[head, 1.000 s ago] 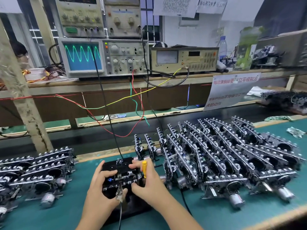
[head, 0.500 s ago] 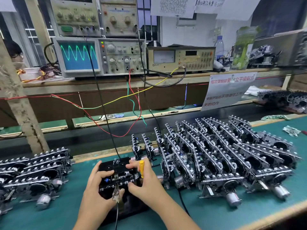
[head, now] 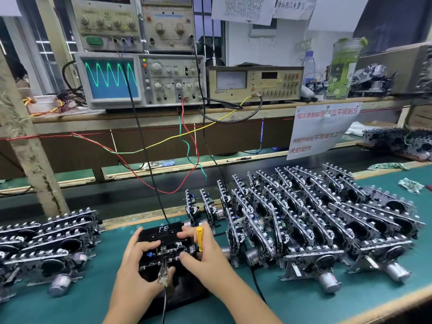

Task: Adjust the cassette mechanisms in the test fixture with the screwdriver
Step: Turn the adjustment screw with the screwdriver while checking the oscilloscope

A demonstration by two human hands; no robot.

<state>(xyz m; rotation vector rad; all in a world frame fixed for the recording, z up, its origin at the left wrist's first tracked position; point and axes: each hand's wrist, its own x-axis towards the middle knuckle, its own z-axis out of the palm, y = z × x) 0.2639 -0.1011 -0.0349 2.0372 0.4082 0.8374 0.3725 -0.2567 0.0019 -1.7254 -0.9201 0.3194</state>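
1. My left hand (head: pixel 136 265) rests on the black test fixture (head: pixel 163 232), fingers curled over its near-left edge and top, thumb lying beside a metal clip (head: pixel 164 273) on a thin cable.
2. My right hand (head: pixel 205 256) grips the screwdriver (head: pixel 199 238), its smooth yellow plastic handle upright between my fingers; the tip is hidden, so where it lands I cannot tell.
3. The fixture is a flat dark box marked "FE" in white, sitting on the green bench mat (head: pixel 292 298) right in front of me, with a cassette mechanism (head: pixel 171 250) seated in it, all small metal parts and one blue piece.
4. To my right stand rows of finished-looking cassette mechanisms (head: pixel 315 220), tilted on edge, toothed white strips along their tops, silver cylindrical motors at the near ends.
5. More mechanisms (head: pixel 46 244) lie stacked flat to my left.
6. On the shelf beyond, the oscilloscope (head: pixel 140 80) shows a green wave on a blue screen; red, yellow and green wires (head: pixel 187 146) sag from it.
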